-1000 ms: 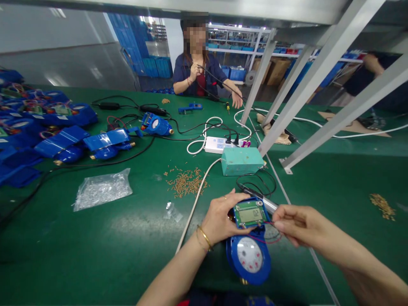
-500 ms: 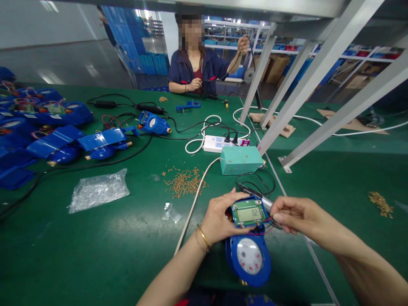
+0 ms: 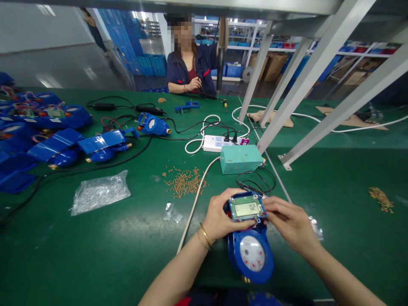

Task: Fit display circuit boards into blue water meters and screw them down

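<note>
Broadly, a green tabletop fills the frame, with a co-worker behind it at top centre. Blue meters crowd the left edge. One worked meter, dial upward, sits at lower centre-right. A clear plastic bag lies left of centre. The right hand has bent fingers at the meter's housing; whether they pinch anything, I cannot tell. The left hand clamps that housing between thumb and fingers. A pale-green box and scattered brass-coloured pieces lie mid-frame. Smallest, the housing's display shows digits.
</note>
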